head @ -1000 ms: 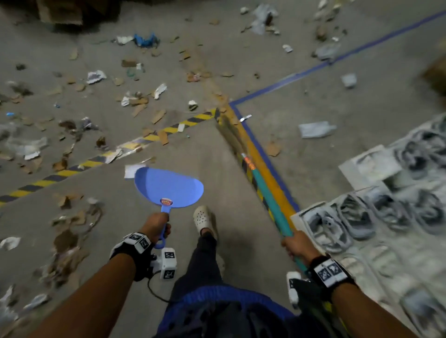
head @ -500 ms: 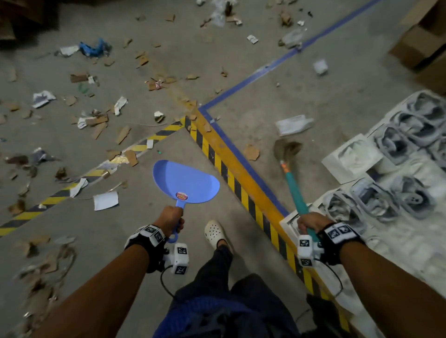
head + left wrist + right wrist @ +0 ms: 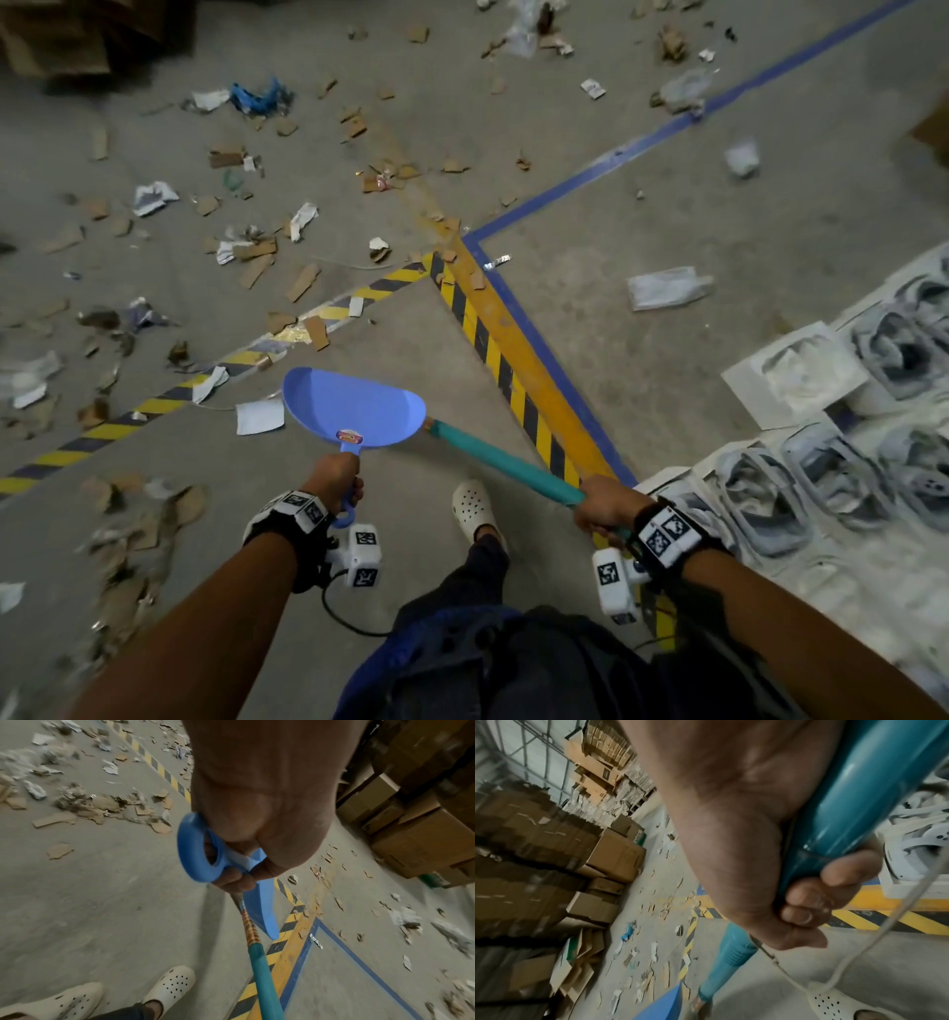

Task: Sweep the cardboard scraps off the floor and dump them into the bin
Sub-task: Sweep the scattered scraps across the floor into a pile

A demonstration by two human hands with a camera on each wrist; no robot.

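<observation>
Left hand (image 3: pixel 336 475) has its fingers curled round the ring-ended handle of the blue plastic dustpan (image 3: pixel 354 406) — pan held off the floor, mouth pointing far-left toward the mess, nothing visible in it. Likely carried high to keep it clear of the sweep.

Right hand (image 3: pixel 603 506) is wrapped tight round the teal broom handle (image 3: pixel 506 465); thumb and fingers close fully round the shaft in the right wrist view. The shaft runs from the right hand toward the left and disappears under the dustpan's right edge, so the broom head is hidden — cannot tell if it touches the floor.

Brown cardboard scraps (image 3: pixel 303 282) are scattered with white paper bits across the grey concrete floor (image 3: pixel 667 216), mostly far and left of the black-and-yellow hazard tape (image 3: pixel 493 349); another cluster sits near-left by the left forearm. A white paper sheet (image 3: pixel 259 416) lies just left of the pan.

White moulded trays (image 3: pixel 801 370) lie on the floor to the right. Stacked cardboard boxes (image 3: pixel 613 854) show in the wrist views.

No bin in view. Judgement: early stage — floor mostly unswept; next job is to gather the scraps into a pile before scooping.
</observation>
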